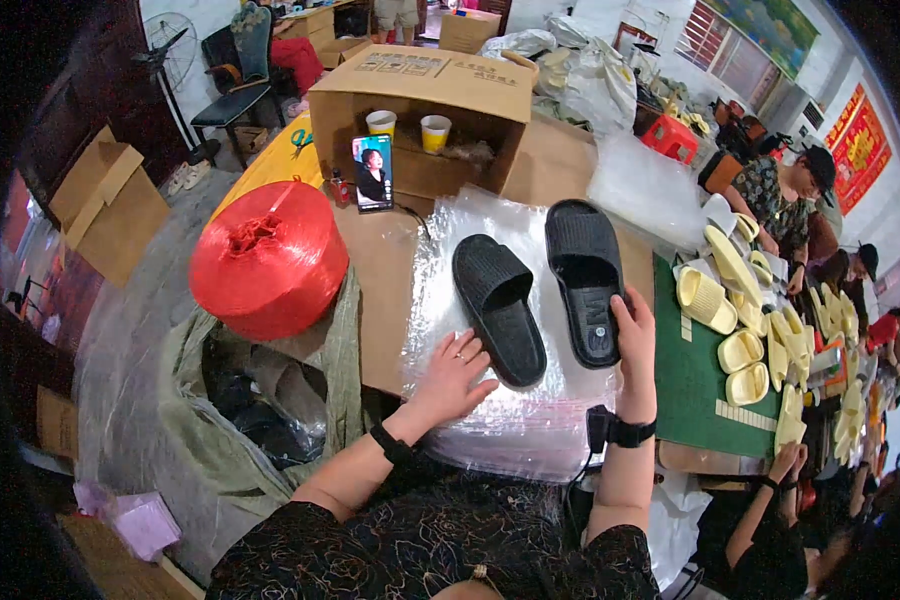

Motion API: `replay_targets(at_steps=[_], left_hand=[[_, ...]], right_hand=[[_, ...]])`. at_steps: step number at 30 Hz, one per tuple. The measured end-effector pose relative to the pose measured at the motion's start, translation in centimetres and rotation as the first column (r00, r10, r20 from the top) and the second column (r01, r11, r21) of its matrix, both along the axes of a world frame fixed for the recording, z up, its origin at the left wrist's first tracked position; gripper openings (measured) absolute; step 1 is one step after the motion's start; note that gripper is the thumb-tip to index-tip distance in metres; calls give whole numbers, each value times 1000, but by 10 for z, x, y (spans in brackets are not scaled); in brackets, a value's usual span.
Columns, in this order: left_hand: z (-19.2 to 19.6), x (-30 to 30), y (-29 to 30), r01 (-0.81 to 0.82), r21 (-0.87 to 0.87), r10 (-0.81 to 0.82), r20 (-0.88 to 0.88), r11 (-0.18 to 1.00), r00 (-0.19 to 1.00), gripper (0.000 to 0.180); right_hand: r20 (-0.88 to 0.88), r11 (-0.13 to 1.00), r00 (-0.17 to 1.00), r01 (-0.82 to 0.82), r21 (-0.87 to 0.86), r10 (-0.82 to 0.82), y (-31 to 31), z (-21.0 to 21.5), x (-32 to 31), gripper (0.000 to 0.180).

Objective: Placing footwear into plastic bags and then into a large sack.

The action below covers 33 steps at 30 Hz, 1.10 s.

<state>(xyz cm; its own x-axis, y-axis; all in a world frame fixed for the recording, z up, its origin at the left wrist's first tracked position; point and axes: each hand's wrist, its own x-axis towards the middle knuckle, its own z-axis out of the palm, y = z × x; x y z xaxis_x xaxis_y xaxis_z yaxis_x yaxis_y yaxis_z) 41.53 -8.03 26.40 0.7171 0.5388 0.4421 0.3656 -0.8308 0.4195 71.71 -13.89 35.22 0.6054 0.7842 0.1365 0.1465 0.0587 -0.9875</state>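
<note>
Two black slide slippers lie on a stack of clear plastic bags (430,300), toes pointing away from me. The left slipper (510,325) is tilted a little. Beside its heel, my left hand (452,378) rests on the bags with fingers spread and nothing in it. My right hand (636,335) holds the right slipper (596,325) by the outer edge near its heel, thumb toward the insole. That slipper's wide ribbed strap faces up. Both of my wrists wear black bands.
A big red roll of plastic twine (268,262) stands left, above an open woven sack (345,350). Behind are an open cardboard box (420,75) with cups and a propped phone (373,175). Pale yellow slippers (707,300) cover a green mat (695,385) at right, where other people sit.
</note>
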Motion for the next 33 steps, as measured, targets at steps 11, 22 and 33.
replay_targets(at_steps=[11, 22, 33], left_hand=[[0, -1, -1, -15, -30, 14, -52, 999, 999, 44], [4, 5, -3, -9, -44, 9, -2, 999, 1000, 45], [25, -11, 13, 196, -212, -265, -373, 957, 889, 83]], right_hand=[[755, 946, 611, 30, -323, 239, 38, -14, -44, 67], [855, 981, 501, 61, -186, 131, 68, -52, -53, 41], [891, 839, 442, 522, -156, -109, -46, -56, 15, 39]])
